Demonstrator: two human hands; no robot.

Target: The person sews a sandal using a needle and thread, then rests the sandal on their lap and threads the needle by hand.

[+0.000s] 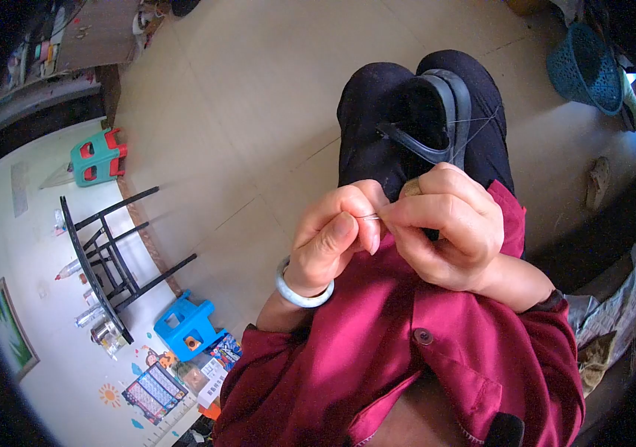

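Observation:
My left hand [333,242] is closed in a pinch, with a pale bangle [301,289] on its wrist. A thin, shiny needle [369,217] shows between its fingertips and those of my right hand [448,227]. The right hand is also pinched shut, its fingertips meeting the needle's end; the thread there is too fine to follow. On my lap, just beyond the hands, lies a black shoe [458,112] like a clog, with an open strap. Fine thread [474,119] stretches from the shoe across my knee.
To the left stand a black folding table [94,268], a blue stool [184,326] and a green and red stool [98,158]. A blue-green basket [584,71] is at the upper right. A pale shoe [597,182] lies on the tiled floor [258,97].

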